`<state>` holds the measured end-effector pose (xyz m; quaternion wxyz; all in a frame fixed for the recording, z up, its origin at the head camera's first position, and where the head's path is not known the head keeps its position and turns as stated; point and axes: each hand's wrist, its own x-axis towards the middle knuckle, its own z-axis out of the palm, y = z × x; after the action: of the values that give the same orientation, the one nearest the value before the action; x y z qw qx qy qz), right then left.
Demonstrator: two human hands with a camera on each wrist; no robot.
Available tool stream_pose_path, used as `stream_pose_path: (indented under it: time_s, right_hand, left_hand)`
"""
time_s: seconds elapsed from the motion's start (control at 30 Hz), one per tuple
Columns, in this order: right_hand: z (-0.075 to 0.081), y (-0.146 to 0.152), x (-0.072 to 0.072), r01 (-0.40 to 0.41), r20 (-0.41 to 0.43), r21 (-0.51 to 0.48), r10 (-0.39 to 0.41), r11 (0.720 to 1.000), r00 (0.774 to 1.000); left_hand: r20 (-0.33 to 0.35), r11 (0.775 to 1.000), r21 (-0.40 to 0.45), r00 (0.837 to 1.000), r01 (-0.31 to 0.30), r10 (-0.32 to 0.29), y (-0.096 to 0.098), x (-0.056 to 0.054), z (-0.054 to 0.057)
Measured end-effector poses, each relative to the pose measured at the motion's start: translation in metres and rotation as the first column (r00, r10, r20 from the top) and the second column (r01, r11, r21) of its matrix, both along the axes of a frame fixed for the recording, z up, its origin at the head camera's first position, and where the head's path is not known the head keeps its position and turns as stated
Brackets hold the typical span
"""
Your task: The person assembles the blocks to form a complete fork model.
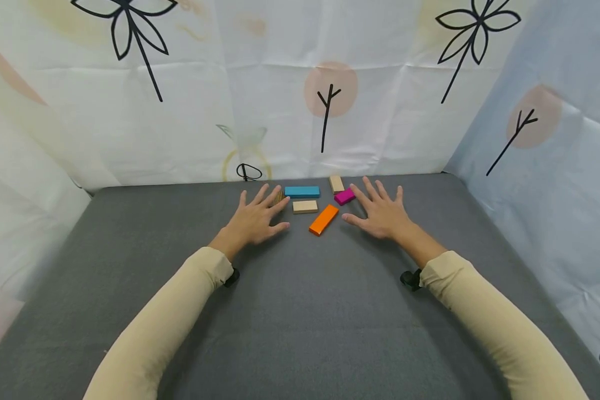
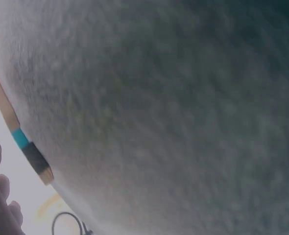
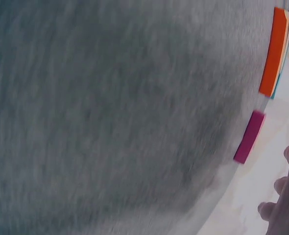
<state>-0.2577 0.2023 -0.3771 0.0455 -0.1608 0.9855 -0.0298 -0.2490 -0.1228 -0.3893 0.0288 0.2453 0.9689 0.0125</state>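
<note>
Orange rectangular block (image 1: 323, 220) lies between my left hand (image 1: 256, 218) and right hand (image 1: 381, 214), fingers spread; I'd curl gently, without knocking the magenta rectangular block (image 1: 344, 196) beside the right fingertips.

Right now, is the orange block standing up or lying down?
Lying down. In the head view, the orange block stretches lengthwise along the gray tabletop, not up on its end.

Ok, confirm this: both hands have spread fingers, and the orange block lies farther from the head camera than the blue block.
Not farther: the head view shows the orange block lying nearer the camera than the blue block. The rest stands.
</note>
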Motion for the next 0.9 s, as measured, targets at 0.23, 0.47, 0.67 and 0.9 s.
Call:
stream_pose_path:
  time_s: [0.23,0.47,0.67,0.9]
  right_hand:
    - [-0.004,-0.017,0.005,-0.081,0.032,-0.010,0.081,0.997,0.996]
    - [-0.010,-0.029,0.010,-0.210,0.053,-0.038,0.212,0.977,0.976]
    - [-0.010,-0.039,0.014,-0.231,0.089,-0.045,0.234,0.972,0.968]
    - [-0.009,-0.051,0.016,-0.196,0.118,-0.045,0.200,0.980,0.973]
  left_hand:
    - [0.044,1.000,-0.020,0.999,0.017,-0.016,0.010,-0.002,-0.007]
    - [0.085,0.999,-0.037,0.996,0.028,-0.025,0.018,-0.003,-0.010]
    - [0.096,0.998,-0.047,0.995,0.046,-0.041,0.023,-0.003,-0.007]
    - [0.141,0.996,-0.056,0.988,0.069,-0.061,0.025,-0.004,-0.006]
